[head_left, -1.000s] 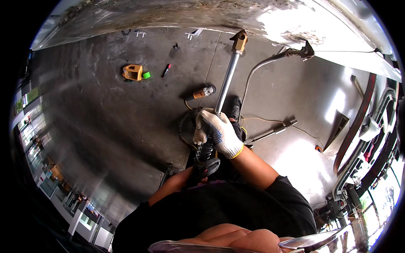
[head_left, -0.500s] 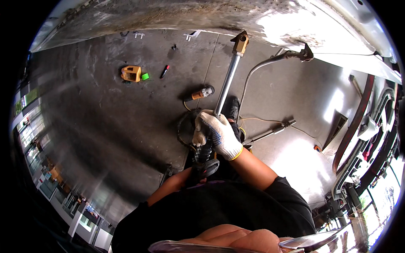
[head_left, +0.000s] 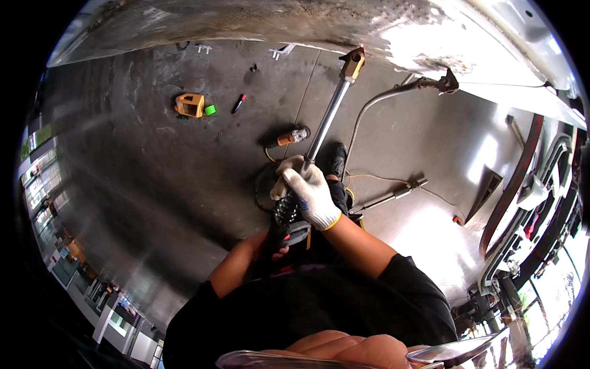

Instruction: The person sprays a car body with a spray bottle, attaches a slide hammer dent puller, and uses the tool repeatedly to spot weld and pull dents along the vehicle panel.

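Note:
A long tool with a chrome shaft (head_left: 327, 120), a brass-coloured angular head and a black, ribbed rear body slants up from my waist. My right hand (head_left: 310, 190), in a white knitted glove with a yellow cuff edge, is wrapped round it where the shaft meets the body. The tool's head (head_left: 353, 63) is at the lower edge of a large dirt-stained white panel (head_left: 295, 24), with a small orange glow at its tip. Below, my left hand (head_left: 281, 252) is at the dark rear handle, closed round it, mostly hidden; a few bare fingers show.
An orange angle grinder (head_left: 292, 136) lies on the grey floor (head_left: 203, 160). Farther left are a yellow casing (head_left: 189, 105), a green block (head_left: 211, 110) and a red-tipped marker (head_left: 238, 104). A bent cable with a clamp (head_left: 447, 82) rises to the panel. Car parts (head_left: 541, 197) stand at right.
My right hand and the tool's rear have shifted a little left and up, so the shaft slants more. Its head stays near the panel edge, where an orange glow now shows.

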Demonstrator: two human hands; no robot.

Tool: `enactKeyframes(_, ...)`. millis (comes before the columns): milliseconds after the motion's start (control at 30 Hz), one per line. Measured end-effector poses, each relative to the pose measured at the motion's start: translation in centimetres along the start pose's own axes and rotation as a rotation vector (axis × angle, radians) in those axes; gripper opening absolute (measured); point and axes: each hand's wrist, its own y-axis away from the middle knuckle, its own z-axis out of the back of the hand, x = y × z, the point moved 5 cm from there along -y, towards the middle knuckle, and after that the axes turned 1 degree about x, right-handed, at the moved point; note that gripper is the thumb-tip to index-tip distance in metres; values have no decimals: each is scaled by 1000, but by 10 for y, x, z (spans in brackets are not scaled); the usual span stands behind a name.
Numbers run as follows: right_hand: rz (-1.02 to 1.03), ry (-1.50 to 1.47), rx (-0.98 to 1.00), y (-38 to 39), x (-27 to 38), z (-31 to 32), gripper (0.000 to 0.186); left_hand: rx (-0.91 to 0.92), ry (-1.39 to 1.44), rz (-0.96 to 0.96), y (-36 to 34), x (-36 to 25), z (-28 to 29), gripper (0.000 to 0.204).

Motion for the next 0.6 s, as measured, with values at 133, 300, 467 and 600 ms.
enactKeyframes(133, -148, 136, -77, -27, 26, -2, 24, -41, -71, 23, 1, -16, 15, 38)
enactKeyframes(300, 230, -45, -52, -66, 94, -14, 29, -36, -104, 47, 24, 6, 8, 40)
enactKeyframes(467, -459, 342, 218, 67, -93, 0, 28, -815, -164, 36, 63, 70, 46, 36)
enactKeyframes(600, -282, 377, 153, 76, -113, -3, 29, -724, -33, -51, 74, 108, 75, 34)
